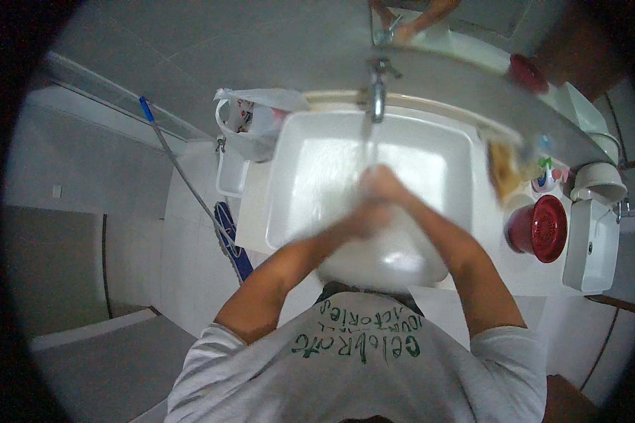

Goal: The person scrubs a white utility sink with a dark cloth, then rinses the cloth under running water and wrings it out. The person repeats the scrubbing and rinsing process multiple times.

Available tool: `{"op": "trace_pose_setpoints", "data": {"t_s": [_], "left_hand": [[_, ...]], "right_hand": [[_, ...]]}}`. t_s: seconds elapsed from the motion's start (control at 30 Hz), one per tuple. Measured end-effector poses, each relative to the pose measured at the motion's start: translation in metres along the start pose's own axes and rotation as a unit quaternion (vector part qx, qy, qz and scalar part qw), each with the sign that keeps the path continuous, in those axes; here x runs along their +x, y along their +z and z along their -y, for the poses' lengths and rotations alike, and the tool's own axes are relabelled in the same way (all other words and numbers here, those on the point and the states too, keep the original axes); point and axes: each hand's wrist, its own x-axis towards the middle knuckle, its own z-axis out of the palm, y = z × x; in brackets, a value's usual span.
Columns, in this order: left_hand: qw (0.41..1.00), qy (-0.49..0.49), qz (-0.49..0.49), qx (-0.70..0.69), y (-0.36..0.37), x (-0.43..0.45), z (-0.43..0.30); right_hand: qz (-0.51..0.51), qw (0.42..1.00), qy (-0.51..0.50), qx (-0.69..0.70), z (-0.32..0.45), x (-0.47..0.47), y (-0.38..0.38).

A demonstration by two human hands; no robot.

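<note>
A large white sink basin lies before me, with a chrome faucet at its far edge. What looks like a blurred stream of water runs down from the spout. Over the basin, below the spout, my left hand and my right hand are close together and seem to touch. Both are blurred by motion, so their fingers cannot be made out, nor whether anything is between them. Near my forearms, a pale rounded surface shows at the basin's near side.
Right of the basin stand a dark red plastic tub, a spray bottle, a white bucket and a small white sink. A plastic bag sits at the left rear corner. A flat mop leans left. A mirror rises behind.
</note>
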Motion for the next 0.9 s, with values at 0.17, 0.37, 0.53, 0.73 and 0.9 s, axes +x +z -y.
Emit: {"op": "trace_pose_setpoints", "data": {"t_s": [0.17,0.37,0.53,0.73,0.9], "left_hand": [[0.971,0.077,-0.146,-0.175,0.021,-0.038,-0.019],[0.687,0.015,-0.019,-0.727,0.025,-0.096,-0.055],[0.607,0.118,0.149,-0.772,0.012,-0.109,-0.075],[0.892,-0.068,0.112,-0.433,-0.029,-0.127,-0.076],[0.972,-0.008,0.037,-0.233,-0.021,-0.085,-0.048]], "right_hand": [[-0.075,0.956,0.109,0.264,0.028,-0.050,-0.017],[0.039,0.568,0.106,0.815,0.081,-0.119,-0.057],[-0.100,0.620,0.055,0.776,0.121,-0.111,-0.069],[0.013,0.773,-0.031,0.633,0.135,-0.095,-0.109],[-0.011,0.940,0.002,0.341,0.087,-0.052,-0.065]]}}
